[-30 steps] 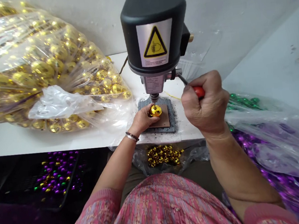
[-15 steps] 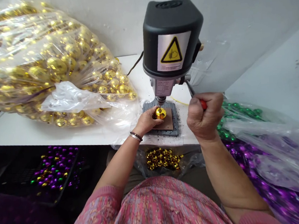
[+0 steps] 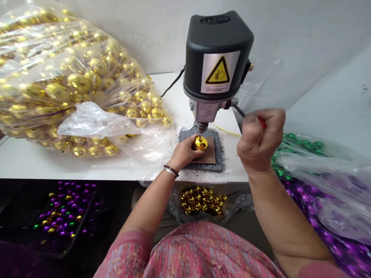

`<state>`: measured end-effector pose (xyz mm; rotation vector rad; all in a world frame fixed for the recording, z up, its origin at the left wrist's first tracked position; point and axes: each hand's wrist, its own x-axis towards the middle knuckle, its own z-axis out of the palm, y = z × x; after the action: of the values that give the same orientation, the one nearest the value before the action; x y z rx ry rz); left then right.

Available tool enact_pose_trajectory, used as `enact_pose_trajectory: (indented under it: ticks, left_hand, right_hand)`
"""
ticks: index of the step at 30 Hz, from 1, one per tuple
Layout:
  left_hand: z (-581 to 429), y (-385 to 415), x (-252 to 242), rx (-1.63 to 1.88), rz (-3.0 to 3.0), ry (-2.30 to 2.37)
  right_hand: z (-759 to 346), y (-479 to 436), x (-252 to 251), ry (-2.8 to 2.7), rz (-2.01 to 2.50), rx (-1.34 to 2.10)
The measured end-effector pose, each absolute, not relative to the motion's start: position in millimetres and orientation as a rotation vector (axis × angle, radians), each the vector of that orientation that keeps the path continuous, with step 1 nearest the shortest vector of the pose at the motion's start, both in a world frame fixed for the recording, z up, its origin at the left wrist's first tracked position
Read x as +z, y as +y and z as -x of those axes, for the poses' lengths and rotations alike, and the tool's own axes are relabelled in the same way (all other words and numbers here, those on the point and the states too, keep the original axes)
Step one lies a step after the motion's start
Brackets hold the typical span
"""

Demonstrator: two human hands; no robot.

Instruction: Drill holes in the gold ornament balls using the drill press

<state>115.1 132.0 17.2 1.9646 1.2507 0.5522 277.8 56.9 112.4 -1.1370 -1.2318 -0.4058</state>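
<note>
My left hand is closed round one side of a shiny gold faceted ball, thumb and fingers pinching it. The ball rests on a brown board laid over the grey base of a small drill press. Right above the ball is the chuck with a thin bit; whether its tip is in the ball I cannot tell. My right hand makes a fist round the red knob of the press's feed lever, off to the right.
A large clear bag of gold balls fills the table's left. Gold balls lie in plastic at my lap. A dark crate below left holds purple, gold and green balls. Bags with green and purple balls are at right.
The lever's knob and my right hand have moved slightly right and outward. My left hand still holds the gold ball under the bit. The whole view has shifted a little.
</note>
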Motion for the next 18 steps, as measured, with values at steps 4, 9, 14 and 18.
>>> enact_pose_trajectory:
  ticks: [4, 9, 14, 18]
  left_hand:
    - [-113.0, 124.6, 13.4, 0.619, -1.967, 1.198]
    - [-79.8, 103.7, 8.0, 0.698, -2.193, 0.825]
    - [-20.3, 113.4, 13.3, 0.769, -2.195, 1.137]
    - [19.6, 169.4, 27.0, 0.688, -2.218, 1.891]
  right_hand:
    - [-281.5, 66.1, 155.0, -1.180, 1.278, -0.238]
    - [-283.4, 67.9, 164.6, -1.174, 1.301, -0.191]
    - [-283.7, 65.3, 157.2, -1.149, 1.336, -0.197]
    - [-284.4, 66.3, 155.9, -1.151, 1.348, -0.213]
